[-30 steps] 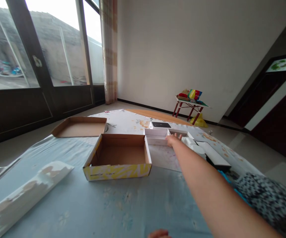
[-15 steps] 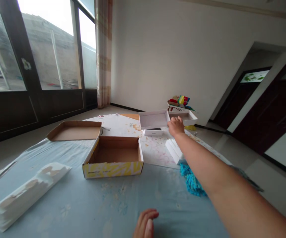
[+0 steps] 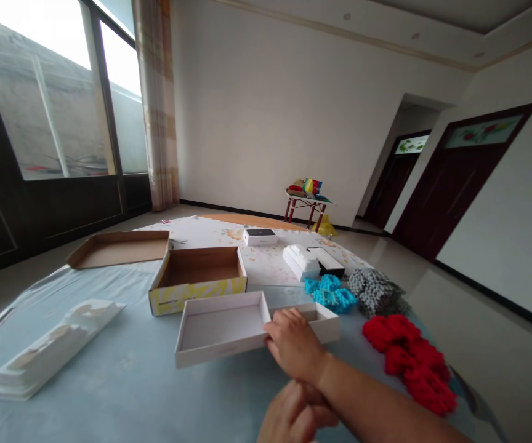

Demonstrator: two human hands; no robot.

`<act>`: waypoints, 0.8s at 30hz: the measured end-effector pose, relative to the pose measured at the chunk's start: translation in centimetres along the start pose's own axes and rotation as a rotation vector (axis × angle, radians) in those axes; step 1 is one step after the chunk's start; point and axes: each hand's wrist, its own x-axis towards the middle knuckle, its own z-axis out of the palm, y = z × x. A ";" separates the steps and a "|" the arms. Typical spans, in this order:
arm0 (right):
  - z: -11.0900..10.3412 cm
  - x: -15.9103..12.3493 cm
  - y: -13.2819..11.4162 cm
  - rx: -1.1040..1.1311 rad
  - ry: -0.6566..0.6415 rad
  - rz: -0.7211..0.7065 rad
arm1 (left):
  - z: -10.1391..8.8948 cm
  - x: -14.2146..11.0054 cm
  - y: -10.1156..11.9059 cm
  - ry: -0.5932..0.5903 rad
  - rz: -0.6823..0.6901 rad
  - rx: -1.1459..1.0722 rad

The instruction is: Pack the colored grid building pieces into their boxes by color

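Observation:
My right hand (image 3: 296, 344) grips two shallow white box halves where their edges meet. The larger white tray-like half (image 3: 224, 323) hangs to the left with its hollow side facing me. To the right sticks out the other white half (image 3: 328, 323), partly behind my fingers. Both are over the blue cloth, in front of the yellow-and-white cardboard box (image 3: 205, 299), which stands open. My left hand (image 3: 294, 415) is low at the bottom edge, close to my right wrist. Its fingers are loosely bent and slightly apart, with nothing visible in them.
A brown cardboard lid (image 3: 120, 249) lies back left; a stepped white packing piece (image 3: 48, 351) is front left. Behind are a small white box (image 3: 260, 237), stacked white pieces (image 3: 300, 261) and a black-topped box (image 3: 326, 261). Blue (image 3: 330, 294), grey (image 3: 374, 292) and red fabric bundles (image 3: 414, 363) lie right.
My right hand has brought the white box halves from the far side of the table toward me and lower. The view has turned right. My left hand now sits by the right wrist.

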 end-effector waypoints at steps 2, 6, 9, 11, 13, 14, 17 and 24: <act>0.9 -0.5 -0.2 0.143 0.010 -0.058 | -0.5 0.2 0.3 -0.026 0.041 0.025; 0.9 -1.9 1.8 0.336 0.147 0.049 | -1.8 0.5 0.7 0.020 -0.013 0.099; 0.7 -4.0 3.9 0.366 0.174 0.175 | -2.8 1.1 0.9 -0.069 -0.111 0.267; 1.0 -5.4 5.1 0.358 0.148 0.225 | -3.5 1.6 0.5 -0.101 -0.151 0.429; 1.5 -6.6 6.0 0.336 0.114 0.262 | -4.2 1.9 -0.4 -0.096 -0.190 0.588; 1.8 -7.0 6.3 0.328 0.096 0.275 | -4.5 1.9 -1.0 -0.098 -0.222 0.657; 2.4 -7.6 6.6 0.317 0.058 0.279 | -5.4 2.2 -2.6 -0.212 -0.362 0.767; 1.7 -7.1 5.7 0.267 0.230 0.213 | -7.3 3.2 -2.6 -0.453 -0.557 0.783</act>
